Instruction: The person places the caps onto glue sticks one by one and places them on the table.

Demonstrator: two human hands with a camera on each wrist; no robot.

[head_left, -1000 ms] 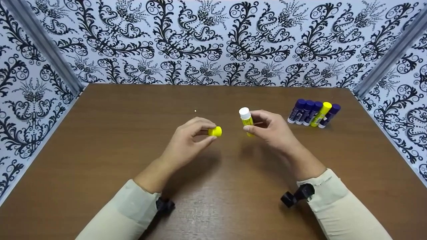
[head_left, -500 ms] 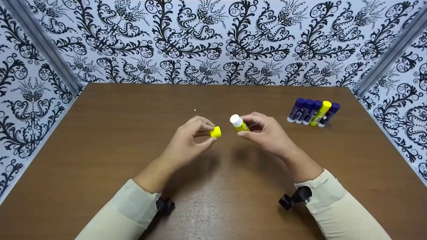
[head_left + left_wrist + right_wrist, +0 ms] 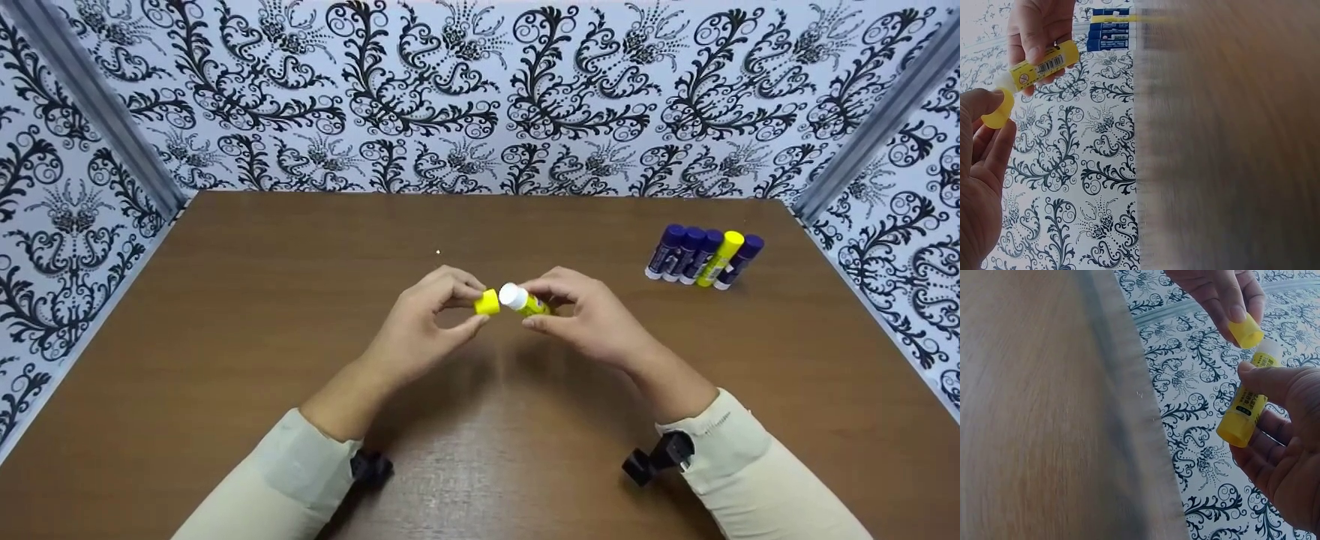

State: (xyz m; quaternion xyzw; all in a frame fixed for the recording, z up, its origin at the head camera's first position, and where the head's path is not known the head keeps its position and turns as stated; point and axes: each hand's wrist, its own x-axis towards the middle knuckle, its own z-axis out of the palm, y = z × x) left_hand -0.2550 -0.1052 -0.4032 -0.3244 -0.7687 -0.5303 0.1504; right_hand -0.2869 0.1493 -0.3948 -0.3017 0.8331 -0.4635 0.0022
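Note:
Between thumb and fingers, my left hand (image 3: 420,322) pinches a yellow cap (image 3: 487,301); its hollow end shows in the right wrist view, facing the glue stick. My right hand (image 3: 592,319) holds a yellow glue stick (image 3: 534,304) by its labelled barrel, tilted with the white end toward the cap. Cap and white end are very close in the head view; whether they touch I cannot tell. The left wrist view shows the barcode on the glue stick (image 3: 1050,63), and the cap (image 3: 998,109) beside its white end.
At the back right of the brown table (image 3: 300,247) stands a row of glue sticks, several purple-capped ones (image 3: 681,253) and one yellow (image 3: 721,259). A tiny pale speck (image 3: 438,252) lies behind my left hand. Patterned panels (image 3: 480,97) border the table's back and sides.
My right hand has moved left and slightly nearer me, tipping the glue stick from nearly upright so its white end points at the cap. The left hand has hardly moved.

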